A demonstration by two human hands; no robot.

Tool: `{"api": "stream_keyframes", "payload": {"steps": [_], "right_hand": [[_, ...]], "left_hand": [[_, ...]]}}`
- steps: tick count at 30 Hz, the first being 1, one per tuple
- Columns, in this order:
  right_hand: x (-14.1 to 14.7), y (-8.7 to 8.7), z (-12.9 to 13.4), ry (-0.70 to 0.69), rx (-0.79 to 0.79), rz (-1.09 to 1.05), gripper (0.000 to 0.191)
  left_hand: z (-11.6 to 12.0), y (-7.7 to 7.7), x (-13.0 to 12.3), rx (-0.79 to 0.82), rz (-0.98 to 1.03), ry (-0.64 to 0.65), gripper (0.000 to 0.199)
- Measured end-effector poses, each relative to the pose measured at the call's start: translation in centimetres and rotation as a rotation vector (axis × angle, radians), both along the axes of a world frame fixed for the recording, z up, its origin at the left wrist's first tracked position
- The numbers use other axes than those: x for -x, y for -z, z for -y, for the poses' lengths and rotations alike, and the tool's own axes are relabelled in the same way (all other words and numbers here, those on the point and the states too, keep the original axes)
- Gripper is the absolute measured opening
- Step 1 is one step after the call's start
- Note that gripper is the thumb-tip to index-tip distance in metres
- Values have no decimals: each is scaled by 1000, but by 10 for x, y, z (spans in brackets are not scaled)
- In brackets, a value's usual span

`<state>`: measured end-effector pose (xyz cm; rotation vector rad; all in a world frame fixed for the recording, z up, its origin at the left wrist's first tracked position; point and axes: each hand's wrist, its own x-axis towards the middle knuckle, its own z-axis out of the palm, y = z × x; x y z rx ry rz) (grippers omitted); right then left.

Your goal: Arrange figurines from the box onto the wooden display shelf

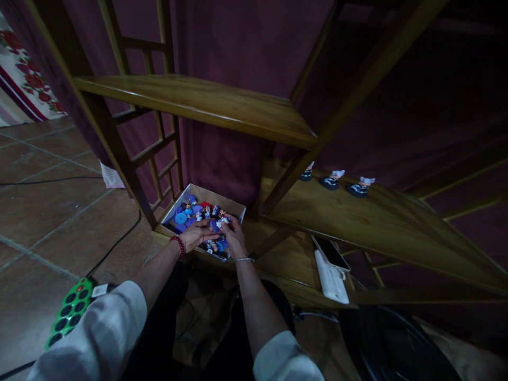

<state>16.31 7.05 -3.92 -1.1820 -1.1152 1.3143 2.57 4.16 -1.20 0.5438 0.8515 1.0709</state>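
Note:
A small figurine (pixel 223 221) with a white-and-blue top and a purple base is held between my two hands, over an open cardboard box (pixel 235 208). My left hand (pixel 195 235) has its fingers at the figurine's base. From the other side, my right hand (pixel 235 238) pinches its upper part. Inside the box lie several more small figurines, blue, purple and red, some tipped over so that their round bases show, such as a light blue base (pixel 181 218). My hands hide the box's near right part.
The box stands on the low level of a wooden shelf (pixel 190 98). Three figurines, one of them a pig-like figurine (pixel 361 186), stand on the board to the right. Below are a phone (pixel 331 253) and a white case (pixel 331 280). A green power strip (pixel 71 307) lies on the floor.

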Motion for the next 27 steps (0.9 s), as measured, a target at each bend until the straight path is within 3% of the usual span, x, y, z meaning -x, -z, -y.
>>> {"api": "stream_keyframes", "payload": {"steps": [8, 14, 21, 27], "right_hand": [[-1, -3, 1, -17, -13, 3, 36], [1, -10, 2, -22, -1, -68, 36], [1, -13, 3, -16, -29, -65, 34], [1, -16, 3, -34, -34, -81, 35]], "left_hand": [[0, -1, -1, 19, 6, 3, 23], [1, -3, -1, 41, 20, -22, 36], [0, -5, -2, 37, 14, -14, 13], [-2, -1, -1, 31, 32, -13, 8]]}}
